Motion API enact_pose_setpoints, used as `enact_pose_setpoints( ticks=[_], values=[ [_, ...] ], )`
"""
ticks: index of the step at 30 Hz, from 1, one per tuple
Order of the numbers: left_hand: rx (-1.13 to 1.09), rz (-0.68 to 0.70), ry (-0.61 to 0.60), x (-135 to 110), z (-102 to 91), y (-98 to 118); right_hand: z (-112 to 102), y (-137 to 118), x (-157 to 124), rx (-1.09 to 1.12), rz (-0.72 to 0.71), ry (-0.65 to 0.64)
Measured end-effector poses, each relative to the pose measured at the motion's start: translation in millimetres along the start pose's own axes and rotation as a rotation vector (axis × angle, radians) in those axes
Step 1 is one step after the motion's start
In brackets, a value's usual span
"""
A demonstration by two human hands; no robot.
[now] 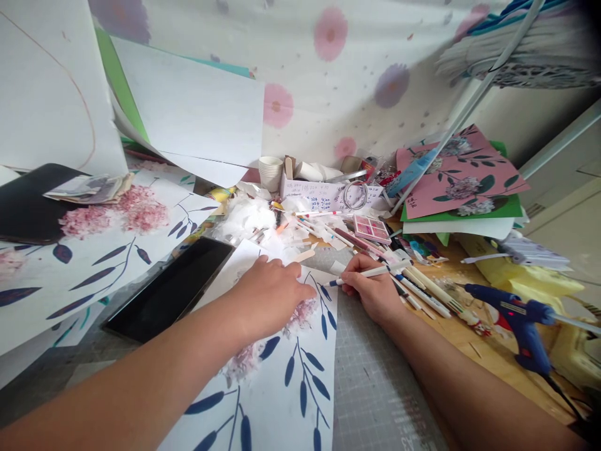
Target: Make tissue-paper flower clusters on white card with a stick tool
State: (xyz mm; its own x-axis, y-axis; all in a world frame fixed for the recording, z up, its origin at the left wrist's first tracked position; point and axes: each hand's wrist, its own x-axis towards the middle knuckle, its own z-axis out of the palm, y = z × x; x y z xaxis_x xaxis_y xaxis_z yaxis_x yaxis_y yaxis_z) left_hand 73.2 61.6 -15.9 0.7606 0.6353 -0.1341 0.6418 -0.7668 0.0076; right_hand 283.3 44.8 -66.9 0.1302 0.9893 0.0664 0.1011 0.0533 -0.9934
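Clock read from the painted sheet, 12 being away from the worker.

Painted sheet [277, 407]: white, flat on the grey gridded cutting mat [370, 376], directly before the worker. Dark blue leaf sprays; pinkish-purple textured blooms.

Left hand [270, 294]: on the sheet's upper part, fingers loose, spread over the paper, partly covering a bloom.

Right hand [375, 294]: 2 o'clock, fingers grasping a white pen [375, 271], dark blue end at the sheet's right edge beside the leaves. Cannot tell whether tip meets paper.

Black-screened device [169, 291]: 10 o'clock, just beside the sheet. Farther on that line, a larger painted sheet [154, 269], similar leaves and blooms.

White fluffy wad [248, 216]: near 12, stacked paper cups [271, 174] behind. White box [319, 190] at 1, blue handwriting; "4:00" and "7:00" legible, remainder too small. Pink-filled palette [370, 228] between 1 and 2.

Pink sheet [422, 188]: farther out at 2, pale flowers, dark scribble lower left, unreadable. Blue glue gun [514, 307]: 3 o'clock, on the wooden counter [498, 363]; pale label, lettering too small.
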Motion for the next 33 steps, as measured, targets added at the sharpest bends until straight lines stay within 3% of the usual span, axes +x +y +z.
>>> enact_pose_setpoints(
  ticks=[33],
  values=[
    [-0.024,-0.009,-0.02,0.3,-0.6,0.3,-7.2,4.7,0.6,0.121,0.088,-0.022]
  ],
)
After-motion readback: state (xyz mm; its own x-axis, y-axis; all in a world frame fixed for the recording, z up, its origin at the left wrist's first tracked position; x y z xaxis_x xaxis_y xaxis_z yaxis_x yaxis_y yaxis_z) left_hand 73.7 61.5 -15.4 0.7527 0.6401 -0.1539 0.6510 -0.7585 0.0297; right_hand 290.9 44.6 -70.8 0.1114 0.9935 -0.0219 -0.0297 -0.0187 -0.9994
